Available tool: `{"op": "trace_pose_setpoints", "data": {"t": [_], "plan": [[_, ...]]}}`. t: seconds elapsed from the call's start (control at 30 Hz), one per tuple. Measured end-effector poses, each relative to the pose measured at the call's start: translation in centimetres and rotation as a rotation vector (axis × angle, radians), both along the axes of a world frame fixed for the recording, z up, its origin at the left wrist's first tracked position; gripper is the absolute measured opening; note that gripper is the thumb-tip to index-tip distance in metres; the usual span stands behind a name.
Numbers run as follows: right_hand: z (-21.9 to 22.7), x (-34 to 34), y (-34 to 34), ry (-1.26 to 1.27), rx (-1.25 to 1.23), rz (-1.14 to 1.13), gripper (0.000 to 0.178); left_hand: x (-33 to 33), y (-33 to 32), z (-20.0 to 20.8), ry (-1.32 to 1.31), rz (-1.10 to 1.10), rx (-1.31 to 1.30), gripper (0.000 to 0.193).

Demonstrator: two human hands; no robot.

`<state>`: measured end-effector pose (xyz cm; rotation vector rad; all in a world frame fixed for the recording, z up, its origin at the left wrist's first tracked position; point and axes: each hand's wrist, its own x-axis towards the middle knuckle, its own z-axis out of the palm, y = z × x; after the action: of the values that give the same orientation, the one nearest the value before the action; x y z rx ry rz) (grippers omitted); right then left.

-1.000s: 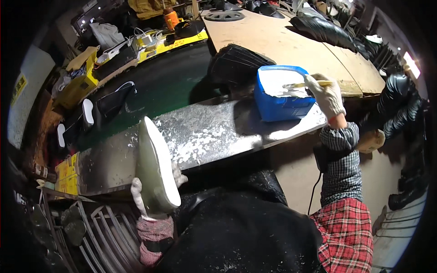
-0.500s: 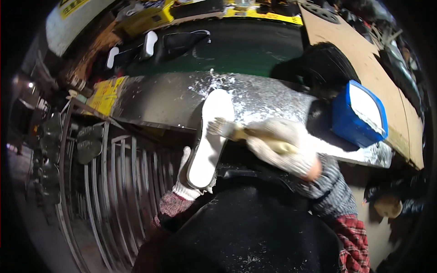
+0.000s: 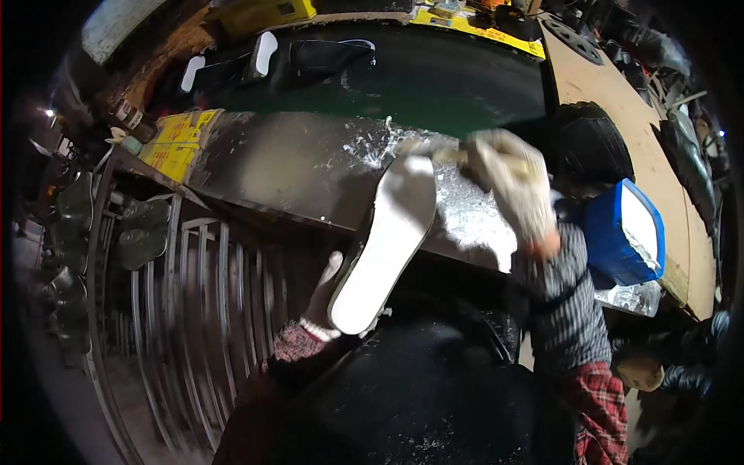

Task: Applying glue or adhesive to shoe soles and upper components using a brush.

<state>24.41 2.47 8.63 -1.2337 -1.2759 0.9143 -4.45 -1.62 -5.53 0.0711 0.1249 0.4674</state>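
A long white shoe sole (image 3: 380, 240) with a dark edge leans away from me, heel end nearest. My left hand (image 3: 319, 301), in a knit glove, grips it by the heel end. Its thumb shows along the left side, while the other fingers are mostly hidden underneath. In a pale glove, my right hand (image 3: 508, 174) is closed round the handle of a brush (image 3: 446, 152). The brush is smeared by motion at the sole's toe end; whether it touches cannot be told.
A blue tub (image 3: 604, 240) of white paste stands right of the white-spattered metal bench (image 3: 271, 167). Beyond lies a dark green belt (image 3: 457, 85) with white soles (image 3: 265, 54) and dark pieces. Metal racks (image 3: 167, 310) stand left, and a tan board (image 3: 620, 116) runs along the right.
My right hand has swung up and away with the brush, from the sole's middle to its toe end. The sole has shifted a little right in view and tilted further.
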Motion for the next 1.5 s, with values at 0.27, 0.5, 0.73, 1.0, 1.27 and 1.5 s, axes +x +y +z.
{"op": "trace_pose_setpoints", "data": {"t": [0.27, 0.5, 0.73, 1.0, 1.27, 1.5], "plan": [[3.7, -3.3, -7.1, -0.81, 0.435, 0.602, 0.023, 1.8, -1.1, 4.6, 0.007, 0.216, -0.274, 0.062], [2.0, -3.9, -9.0, -0.237, 0.045, 0.469, 0.025, 2.4, -0.3, 5.0, 0.185, 0.237, -0.108, 0.063], [0.1, 0.2, -11.4, 0.087, -0.222, 0.342, 0.024, 1.1, -0.9, 2.5, -0.097, 0.195, -0.072, 0.058], [-4.5, 2.7, -5.6, 0.021, -0.209, 0.287, 0.033, -2.2, -0.2, -2.8, 0.066, 0.065, 0.005, 0.078], [-4.5, -0.5, -2.8, -0.679, 0.34, 0.323, 0.037, -4.4, 0.3, -2.3, -0.135, 0.075, -0.205, 0.105], [-0.4, 1.8, -6.8, -0.525, 0.5, 0.199, 0.03, -1.1, 10.8, 7.1, 0.692, 0.364, 0.086, 0.066]]}}
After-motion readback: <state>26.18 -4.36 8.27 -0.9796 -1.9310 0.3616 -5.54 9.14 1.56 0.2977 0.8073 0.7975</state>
